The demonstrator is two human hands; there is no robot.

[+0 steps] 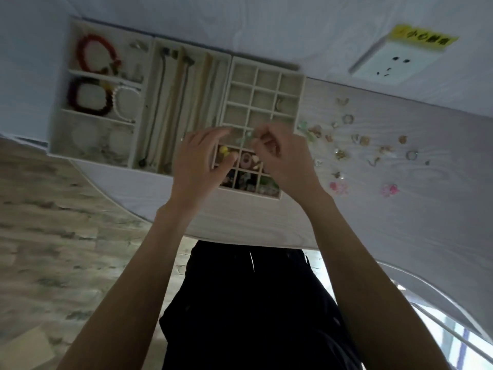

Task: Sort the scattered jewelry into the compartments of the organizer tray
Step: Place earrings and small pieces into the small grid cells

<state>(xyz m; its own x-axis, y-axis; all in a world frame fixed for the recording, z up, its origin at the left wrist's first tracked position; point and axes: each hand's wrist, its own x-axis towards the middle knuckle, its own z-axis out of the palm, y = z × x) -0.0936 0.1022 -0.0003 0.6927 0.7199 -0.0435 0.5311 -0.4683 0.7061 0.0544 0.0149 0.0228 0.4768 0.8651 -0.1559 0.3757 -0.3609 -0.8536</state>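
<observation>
My right hand (277, 156) pinches a pale green piece (246, 136) over the grid tray (262, 129); left hand (198, 161) beside, fingers loose.

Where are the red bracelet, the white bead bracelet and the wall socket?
Red bracelet (96, 53): head view, on its beaded ring, left side.
White bead bracelet (127, 104): head view, on its ring of beads.
Wall socket (394, 64): head view, on its white faceplate.
</observation>
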